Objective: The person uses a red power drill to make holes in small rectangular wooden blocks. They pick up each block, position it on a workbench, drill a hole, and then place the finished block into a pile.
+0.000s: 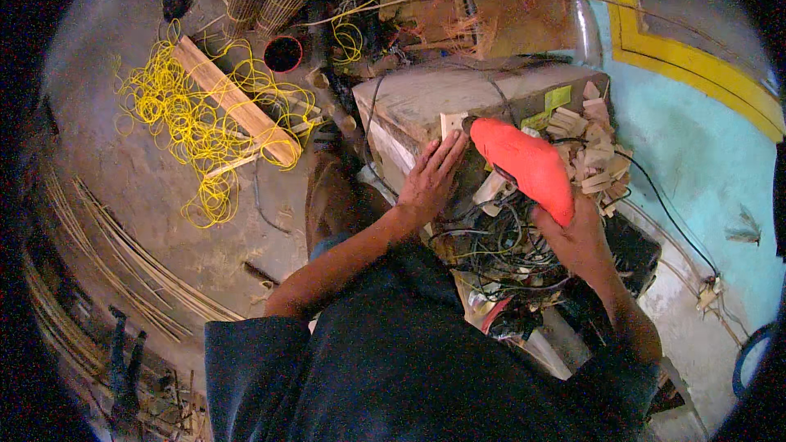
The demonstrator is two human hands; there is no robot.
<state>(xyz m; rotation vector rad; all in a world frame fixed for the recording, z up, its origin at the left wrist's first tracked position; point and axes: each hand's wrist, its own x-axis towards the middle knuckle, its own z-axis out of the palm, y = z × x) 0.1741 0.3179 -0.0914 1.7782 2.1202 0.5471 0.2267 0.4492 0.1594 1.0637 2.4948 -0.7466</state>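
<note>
I see a bright orange-red power drill (528,165), a pale tan wood block (450,122), yellow wire (219,180), a turquoise wall (663,110) edged by a yellow band (684,71), and a near-black shirt (393,360).

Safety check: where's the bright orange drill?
The bright orange drill is right of centre in the head view, in the right hand, nose beside the pale wooden block.

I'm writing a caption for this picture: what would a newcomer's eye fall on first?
The red-orange power tool in the right hand, pointed at a pale wooden piece touched by the left hand. Then the yellow tangle on the floor at upper left, around a wooden plank, and the turquoise wall at right.
</note>
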